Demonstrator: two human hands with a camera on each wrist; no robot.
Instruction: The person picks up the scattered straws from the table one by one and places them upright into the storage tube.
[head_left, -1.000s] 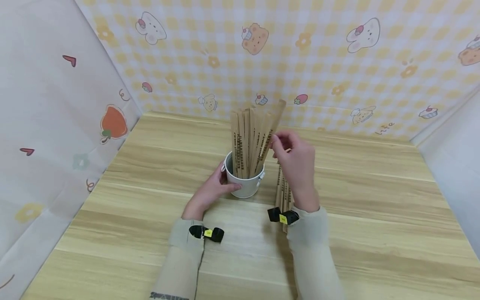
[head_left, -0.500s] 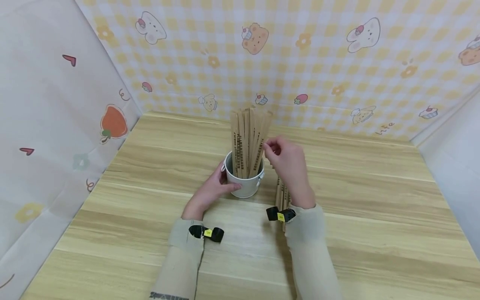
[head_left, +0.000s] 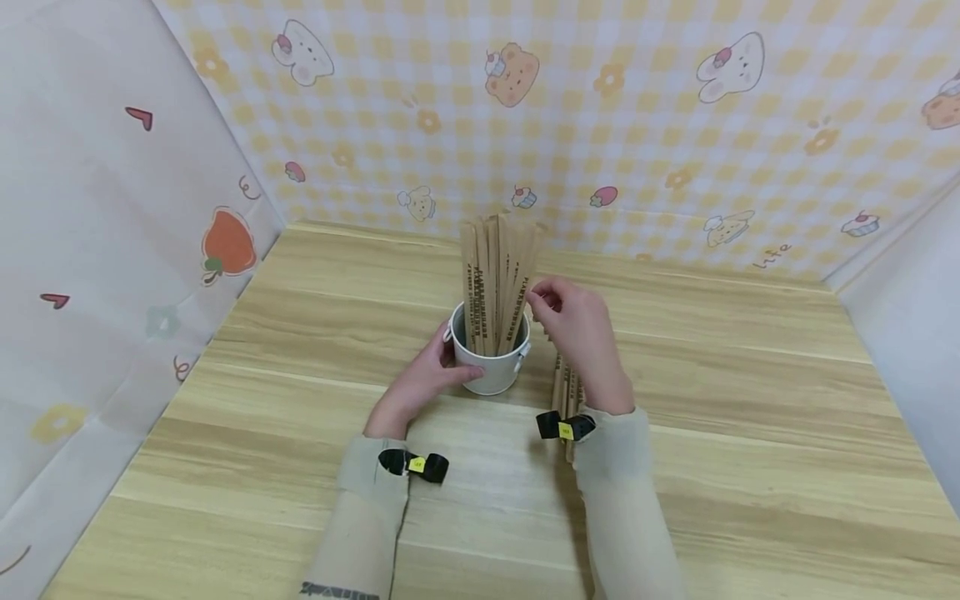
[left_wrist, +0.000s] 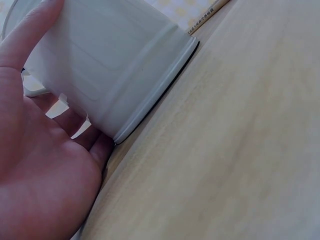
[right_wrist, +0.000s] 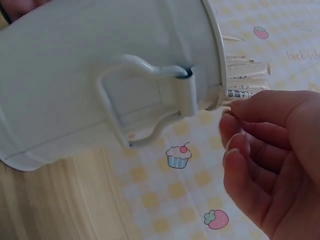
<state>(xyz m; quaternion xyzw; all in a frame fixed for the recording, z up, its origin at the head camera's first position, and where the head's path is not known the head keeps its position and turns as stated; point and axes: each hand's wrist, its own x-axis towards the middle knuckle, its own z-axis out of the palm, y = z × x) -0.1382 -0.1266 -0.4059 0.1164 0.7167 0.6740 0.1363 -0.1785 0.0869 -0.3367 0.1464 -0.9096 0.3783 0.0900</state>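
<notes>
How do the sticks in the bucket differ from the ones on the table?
The bucket sticks stand in the white bucket, some leaning; the table sticks lie flat on the table. In the head view, the bucket sticks show their upper ends, while the table sticks are partly hidden behind the right hand and sleeve. Both are tan with dark printing.

Wht bucket [head_left: 501, 375], yel/wht chkd backdrop [head_left: 562, 125]
</notes>
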